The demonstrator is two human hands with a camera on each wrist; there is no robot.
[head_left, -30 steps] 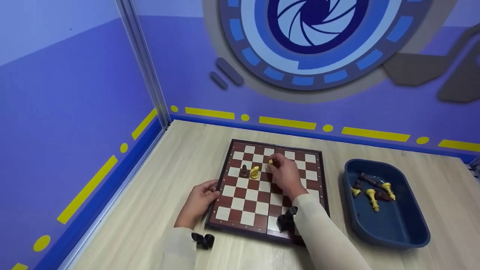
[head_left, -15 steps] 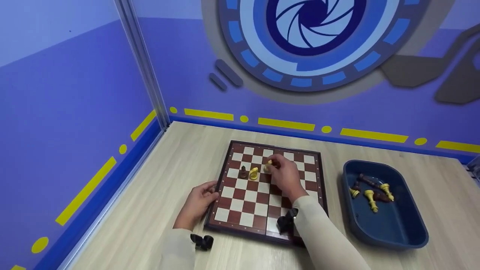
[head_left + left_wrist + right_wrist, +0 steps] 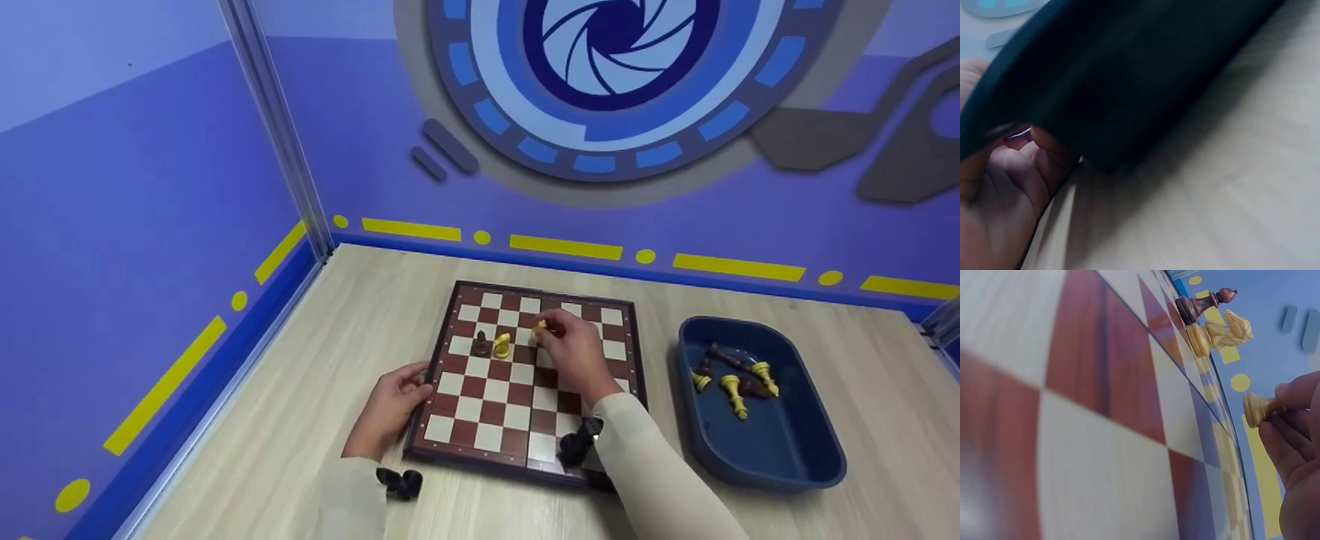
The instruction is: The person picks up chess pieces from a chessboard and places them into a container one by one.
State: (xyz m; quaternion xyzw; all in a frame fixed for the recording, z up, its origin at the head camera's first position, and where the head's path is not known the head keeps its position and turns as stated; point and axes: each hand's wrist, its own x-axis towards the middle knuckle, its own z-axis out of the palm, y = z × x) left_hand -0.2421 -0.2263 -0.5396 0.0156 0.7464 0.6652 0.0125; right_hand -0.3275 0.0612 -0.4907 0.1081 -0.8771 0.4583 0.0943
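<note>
My right hand (image 3: 579,358) pinches a cream chess piece (image 3: 1260,408) between thumb and fingers, over the far middle of the chessboard (image 3: 469,411). Its round base points down, held off the squares in the right wrist view; the fingers cover its upper part. To the left of it a yellow knight (image 3: 502,346) and a dark brown bishop (image 3: 481,343) stand upright, side by side. My left hand (image 3: 386,409) grips the board's left edge. In the left wrist view its fingers (image 3: 1013,174) curl in beneath the dark rim.
Right of the board stands a dark blue tub (image 3: 776,461). Several yellow and brown chess pieces (image 3: 735,396) lie in its far half. Blue walls (image 3: 360,135) close off the table at the back and left.
My right hand has shifted slightly right over the board with the cream piece. My left hand keeps its place at the edge. The whole head view has drifted a little.
</note>
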